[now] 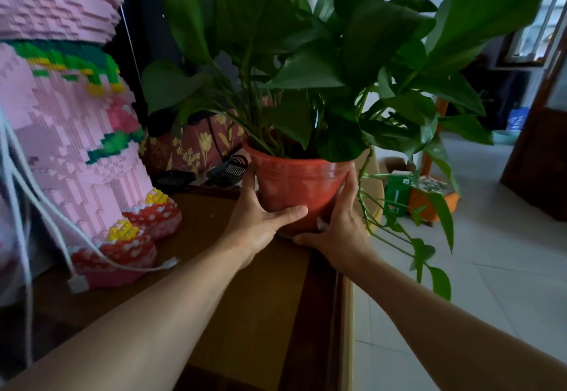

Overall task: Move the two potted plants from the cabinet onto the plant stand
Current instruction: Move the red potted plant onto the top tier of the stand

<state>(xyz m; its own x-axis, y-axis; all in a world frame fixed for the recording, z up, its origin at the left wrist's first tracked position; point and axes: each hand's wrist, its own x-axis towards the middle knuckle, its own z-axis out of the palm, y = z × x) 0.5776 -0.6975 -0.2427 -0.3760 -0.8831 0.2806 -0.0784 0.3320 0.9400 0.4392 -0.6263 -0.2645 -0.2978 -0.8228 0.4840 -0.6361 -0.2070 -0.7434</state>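
Observation:
A leafy green plant in a red-orange plastic pot (296, 186) stands near the right edge of the brown wooden cabinet top (260, 298). My left hand (260, 222) grips the pot's left side, thumb across its lower front. My right hand (340, 228) clasps the right side and the base. Long vines trail down off the pot's right side past the cabinet edge. Whether the pot rests on the wood or is just lifted I cannot tell. A second orange pot (432, 199) sits low on the floor to the right, beside an orange wooden post (431, 145).
A large pink block-built figure (70, 133) with red shoes fills the cabinet's left half, with white cables (36, 212) hanging across it. A black scoop (228, 171) and floral cloth lie behind the pot. A green box (397, 192) and pale tiled floor (491, 268) are on the right.

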